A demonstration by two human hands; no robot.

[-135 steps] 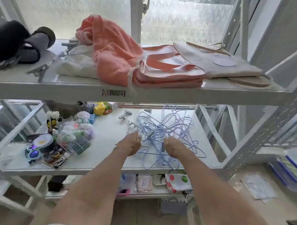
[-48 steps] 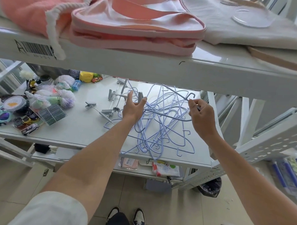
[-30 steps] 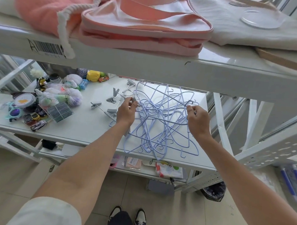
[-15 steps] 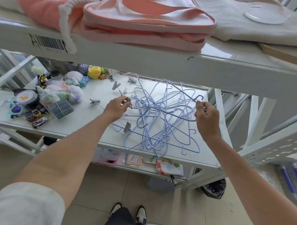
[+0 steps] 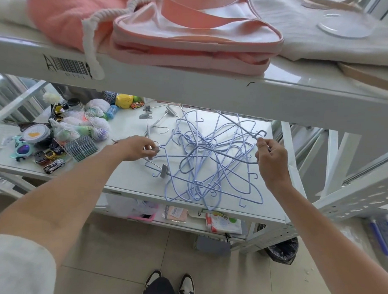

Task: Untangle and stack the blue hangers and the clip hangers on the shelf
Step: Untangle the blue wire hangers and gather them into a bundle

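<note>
Drawn further toward nine o'clock since half a second ago: left hand [image 5: 138,148], now pinching the wire hook of a clip hanger [image 5: 157,161] and dragging it off the edge of the tangle. Held at three o'clock as before: right hand [image 5: 270,158], fingers curled and pinched on a blue wire near a small end hook, lifting that strand slightly above the pile.

Still heaped across the middle of the shelf [image 5: 130,179]: blue hangers [image 5: 210,165], knotted together, some shoulders poking past the front rim at six o'clock. Lying loose at eleven to twelve o'clock behind the heap: more clip hangers [image 5: 154,119], apart from the blue wires. One grey clip [image 5: 164,173] of the pulled hanger still touching blue wire at the heap's near left edge.

Judged from this: pulling in opposite directions to free one clip hanger, close to clear but not yet out. Nothing stacked so far; task at an early stage. Likely snag: that lower clip catching on a blue shoulder and dragging the whole knot leftward.

Crowding nine o'clock on the same shelf: toy cars [image 5: 54,165], mesh bags [image 5: 94,125], sunglasses [image 5: 21,148]. Folded on the tier above: pink bag [image 5: 192,36].
</note>
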